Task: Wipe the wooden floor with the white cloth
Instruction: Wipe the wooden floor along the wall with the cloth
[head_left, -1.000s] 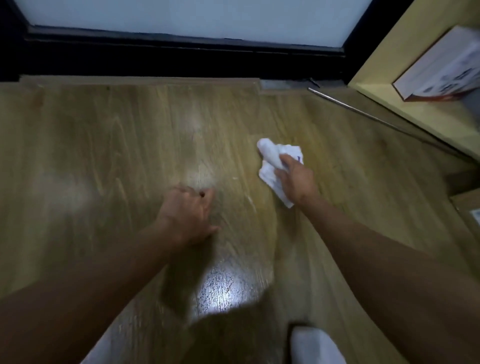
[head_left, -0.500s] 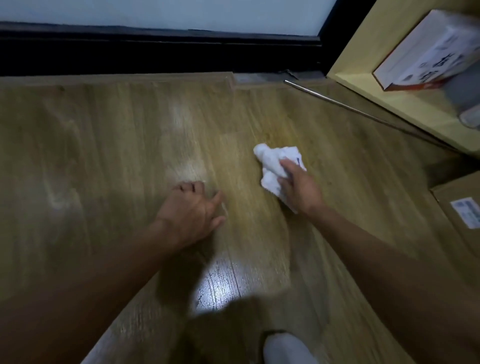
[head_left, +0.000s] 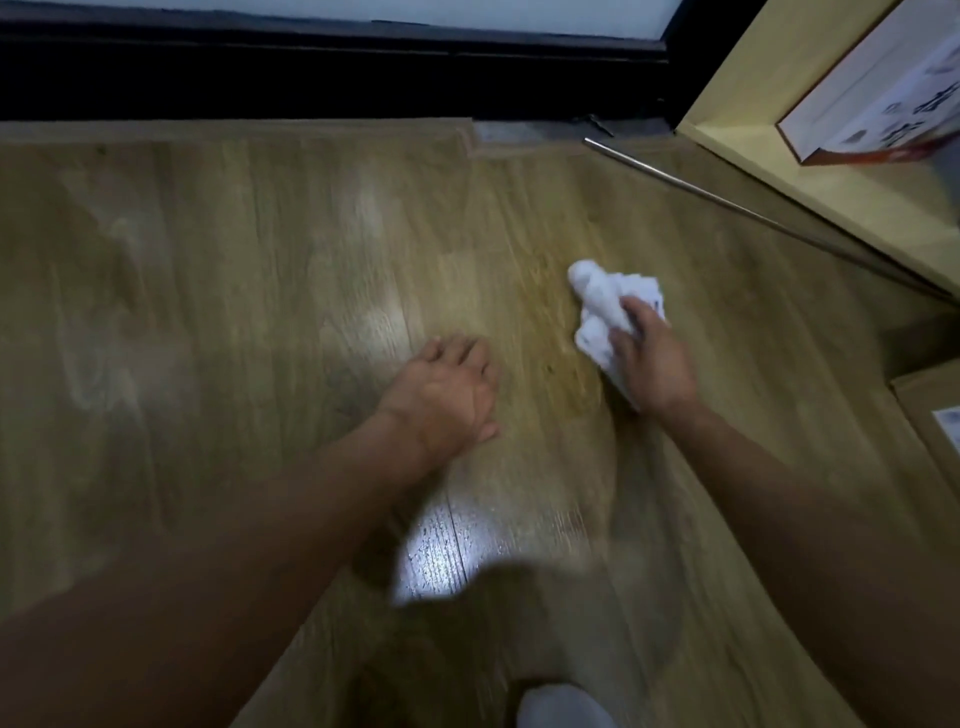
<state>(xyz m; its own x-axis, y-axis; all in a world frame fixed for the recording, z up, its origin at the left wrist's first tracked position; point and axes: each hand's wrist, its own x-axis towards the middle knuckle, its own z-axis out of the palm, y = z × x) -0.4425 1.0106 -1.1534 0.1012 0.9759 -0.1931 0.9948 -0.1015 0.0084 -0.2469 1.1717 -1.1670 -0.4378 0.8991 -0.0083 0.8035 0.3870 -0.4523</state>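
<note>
- Head view: the white cloth (head_left: 597, 304) is being gripped by the right hand (head_left: 652, 361); the fingers are being curled round its bunched middle, and the crumpled end is being left to stick out past the knuckles toward the dark threshold (head_left: 311, 78).
- The cloth is being pressed onto the wooden floor (head_left: 249, 270), right of centre; it is lying well apart from the thin metal rod (head_left: 701, 189) that is running along the foot of the pale shelf unit (head_left: 852, 208).
- The left hand (head_left: 447, 395) is being rested palm down on the floor, near the cloth but not touching it; its fingers are being laid forward loosely, and nothing is being grasped by them.
- A white printed box (head_left: 883, 98) is being carried by the shelf at upper right; a cardboard box (head_left: 924, 405) is being cut off by the right edge.
- A bright patch of light (head_left: 436, 558) is being reflected from the boards between the forearms; the whole view is being softened by blur.
</note>
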